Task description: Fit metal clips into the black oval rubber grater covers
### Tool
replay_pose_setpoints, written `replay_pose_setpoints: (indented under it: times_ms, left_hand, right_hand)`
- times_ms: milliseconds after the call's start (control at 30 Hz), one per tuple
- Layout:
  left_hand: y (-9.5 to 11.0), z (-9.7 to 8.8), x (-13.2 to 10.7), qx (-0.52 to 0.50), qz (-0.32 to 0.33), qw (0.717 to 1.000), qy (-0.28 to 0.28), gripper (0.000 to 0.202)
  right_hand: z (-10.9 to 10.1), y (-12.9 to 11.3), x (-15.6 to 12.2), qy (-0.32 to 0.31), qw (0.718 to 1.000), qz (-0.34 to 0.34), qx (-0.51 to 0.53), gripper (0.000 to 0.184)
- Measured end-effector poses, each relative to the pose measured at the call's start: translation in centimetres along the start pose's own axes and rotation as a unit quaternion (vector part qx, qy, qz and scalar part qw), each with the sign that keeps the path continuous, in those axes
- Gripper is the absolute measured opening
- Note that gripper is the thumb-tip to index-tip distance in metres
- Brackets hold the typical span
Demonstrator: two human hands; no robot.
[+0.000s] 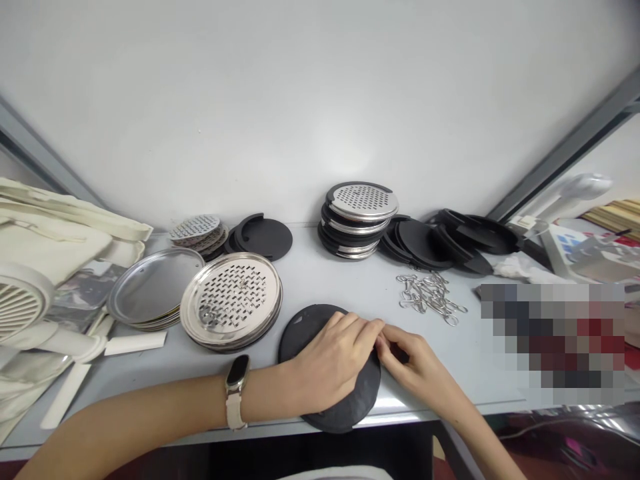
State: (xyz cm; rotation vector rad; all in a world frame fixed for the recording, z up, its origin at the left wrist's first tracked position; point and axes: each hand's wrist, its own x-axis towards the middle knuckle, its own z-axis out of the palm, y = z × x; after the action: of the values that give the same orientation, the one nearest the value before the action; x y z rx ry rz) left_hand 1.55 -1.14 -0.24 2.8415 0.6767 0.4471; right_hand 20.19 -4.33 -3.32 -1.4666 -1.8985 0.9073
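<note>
A black round disc (pixel 345 417) lies near the front edge of the table, partly covered by my hands. My left hand (pixel 335 360), a band on its wrist, reaches across the disc with its fingers bent around the right-hand rim. At that same rim, my right hand (pixel 407 357) is closed in a pinch, its fingertips meeting those of the left. Whatever lies between the right fingertips is hidden. Beyond the right hand is a loose pile of small wire clips (pixel 430 293). Left of the disc sits a stack of round metal grater plates (pixel 233 300).
Plain metal discs (pixel 157 287) are piled at left. Behind stand smaller grater plates (pixel 195 229), black holders (pixel 273 239), a tall stack of graters in black rims (pixel 363 200) and more black parts (pixel 425 243). White fan-like parts (pixel 23 303) crowd the left end.
</note>
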Motion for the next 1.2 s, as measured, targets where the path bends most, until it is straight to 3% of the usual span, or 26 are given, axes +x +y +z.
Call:
replay_pose_setpoints:
  times_ms: [900,1200]
  left_hand:
    - [-0.03,0.05,-0.05,0.019,0.011,1.0,-0.001,0.046]
    - [0.08,0.11,-0.23,0.08,0.007,0.997,-0.005,0.031]
  right_hand:
    - [0.11,0.21,0.01,0.007,1.0,-0.003,-0.006,0.027]
    - [0.05,0.4,-0.09,0.004,1.0,-0.009,-0.016,0.029]
